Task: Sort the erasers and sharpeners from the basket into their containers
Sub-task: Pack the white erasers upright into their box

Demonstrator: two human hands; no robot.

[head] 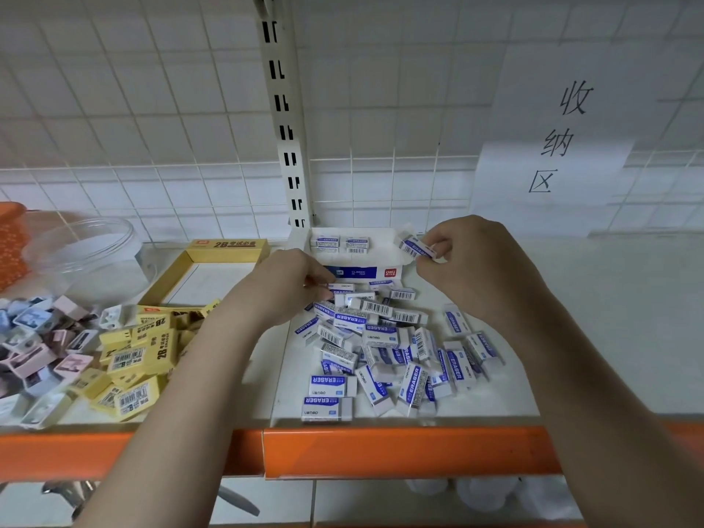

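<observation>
Pinching one blue-and-white eraser (417,247) in its fingertips, the right hand (472,261) holds it just above the white eraser box (358,261), where a few erasers already lie in a row. The left hand (284,285) reaches down into the pile of blue-and-white erasers (384,344) on the shelf (571,337), fingers curled on one at the top. Yellow erasers (137,360) and pastel sharpeners (34,348) sit in heaps to the left.

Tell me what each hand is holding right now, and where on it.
The right hand pinches one blue-and-white eraser by its right end, above the white box. The left hand reaches into the eraser pile; whether it grips one cannot be told.
</observation>
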